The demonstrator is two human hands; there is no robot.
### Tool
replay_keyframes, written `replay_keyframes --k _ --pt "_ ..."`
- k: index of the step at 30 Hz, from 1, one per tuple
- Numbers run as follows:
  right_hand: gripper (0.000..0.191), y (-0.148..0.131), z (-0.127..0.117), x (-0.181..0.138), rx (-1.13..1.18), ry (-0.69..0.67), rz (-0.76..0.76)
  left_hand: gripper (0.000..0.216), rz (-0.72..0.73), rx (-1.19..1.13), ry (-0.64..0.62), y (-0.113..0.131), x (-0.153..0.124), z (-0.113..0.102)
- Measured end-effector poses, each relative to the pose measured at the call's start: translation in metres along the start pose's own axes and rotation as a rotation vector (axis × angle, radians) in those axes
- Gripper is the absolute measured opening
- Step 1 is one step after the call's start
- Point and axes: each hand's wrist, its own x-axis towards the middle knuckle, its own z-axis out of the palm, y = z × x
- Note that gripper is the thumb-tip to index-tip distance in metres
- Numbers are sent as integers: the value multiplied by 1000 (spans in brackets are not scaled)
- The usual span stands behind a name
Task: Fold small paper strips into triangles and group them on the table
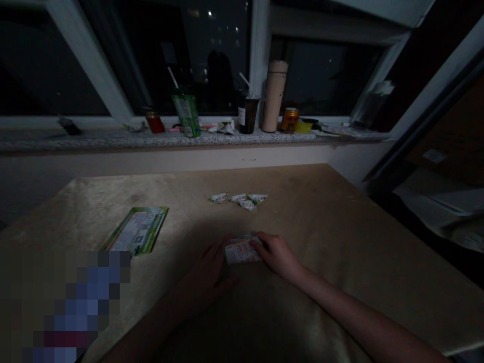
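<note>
A small printed paper packet (242,251), white with orange and green print, lies on the brown tabletop (321,217) between my hands. From its right side, my right hand (278,256) grips it, thumb on top and fingers curled at the far edge. At the packet's left edge rests my left hand (212,267), dark in shadow, with its fingers stretched out and the thumb apart. Beyond the packet are several folded paper triangles (248,200), with one more folded piece (218,198) just to their left.
A green printed booklet (138,229) lies left of my hands, above a pixelated area. On the speckled windowsill (132,143) stand a red jar (155,122), a green cup (186,115) with a straw, a dark drink cup (247,115), a tall pink bottle (274,96) and an orange can (290,121).
</note>
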Motion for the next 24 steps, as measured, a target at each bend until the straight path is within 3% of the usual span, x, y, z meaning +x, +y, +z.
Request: replay_keyframes --k 4,10,16,24 --pt "20 -3 0 6 -91 39 -1 84 -77 -13 85 5 1 -1" --pt "21 0 5 7 -100 126 -46 61 71 196 45 22 -6 -4" --pt "32 3 11 7 -117 122 -24 58 65 345 74 37 -15 6" --pt "33 4 13 6 -139 132 -35 60 115 410 134 34 -17 19"
